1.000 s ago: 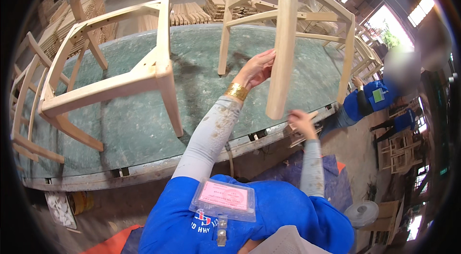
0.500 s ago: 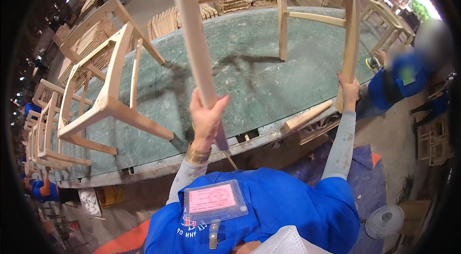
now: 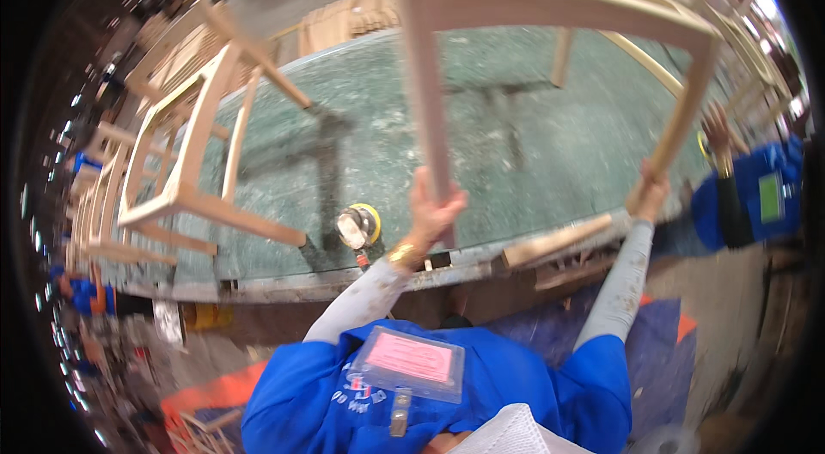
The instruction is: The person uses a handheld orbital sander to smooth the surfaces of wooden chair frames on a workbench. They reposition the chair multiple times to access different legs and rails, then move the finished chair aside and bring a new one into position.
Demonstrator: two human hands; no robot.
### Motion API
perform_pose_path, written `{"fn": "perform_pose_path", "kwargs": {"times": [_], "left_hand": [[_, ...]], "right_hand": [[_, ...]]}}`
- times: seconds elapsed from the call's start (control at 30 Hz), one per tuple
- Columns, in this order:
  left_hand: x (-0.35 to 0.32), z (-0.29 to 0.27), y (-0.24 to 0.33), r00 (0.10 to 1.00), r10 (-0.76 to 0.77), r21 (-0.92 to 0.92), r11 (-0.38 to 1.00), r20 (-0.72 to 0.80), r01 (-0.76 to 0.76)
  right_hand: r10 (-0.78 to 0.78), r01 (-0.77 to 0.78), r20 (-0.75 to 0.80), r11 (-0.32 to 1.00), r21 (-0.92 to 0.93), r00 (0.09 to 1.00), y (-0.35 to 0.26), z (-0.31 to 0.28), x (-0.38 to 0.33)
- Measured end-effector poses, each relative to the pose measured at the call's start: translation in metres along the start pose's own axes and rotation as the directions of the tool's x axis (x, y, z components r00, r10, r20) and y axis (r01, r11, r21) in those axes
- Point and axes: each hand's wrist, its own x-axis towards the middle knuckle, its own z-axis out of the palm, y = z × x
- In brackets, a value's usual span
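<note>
- Left hand (image 3: pixel 432 215) is wrapped closed round one leg (image 3: pixel 424 102) of the chair (image 3: pixel 559 6).
- Right hand (image 3: pixel 652 195) is closed round another, presumably so weight is shared.
- Chair is held over the table (image 3: pixel 507 170); contact cannot be told.
- Sander (image 3: pixel 353 228) is laid near the left hand, perhaps for easy reach.
- Block (image 3: pixel 559 241) is placed along the near edge.

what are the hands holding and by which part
A wooden chair frame: the left hand grips one leg, the right hand another leg, both low down.
</note>
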Motion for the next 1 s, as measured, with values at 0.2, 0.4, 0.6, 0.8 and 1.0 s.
{"fn": "perform_pose_path", "kwargs": {"times": [0.2, 0.4, 0.6, 0.8, 1.0], "left_hand": [[0.053, 0.128, -0.041, 0.978, 0.019, 0.072, 0.997, 0.206, -0.034], [0.062, 0.203, -0.071, 0.922, -0.115, 0.029, 0.993, 0.371, 0.112], [0.069, 0.172, -0.069, 0.893, 0.027, 0.107, 0.991, 0.449, -0.083], [-0.031, -0.063, -0.008, 0.984, 0.108, 0.274, 0.951, 0.142, -0.144], [-0.104, -0.293, 0.027, 0.668, 0.156, 0.552, 0.711, -0.727, 0.435]], "right_hand": [[-0.15, 0.15, 0.024, 0.937, -0.317, 0.988, 0.007, -0.071, 0.1], [-0.046, 0.077, 0.192, 0.985, -0.157, 0.98, -0.053, -0.023, 0.005], [-0.065, 0.088, 0.292, 0.994, -0.066, 0.954, -0.149, 0.039, -0.105], [0.012, -0.065, 0.331, 0.987, 0.15, 0.943, -0.159, 0.12, -0.191], [0.076, -0.345, 0.74, 0.913, 0.218, 0.669, -0.195, 0.32, -0.276]]}}
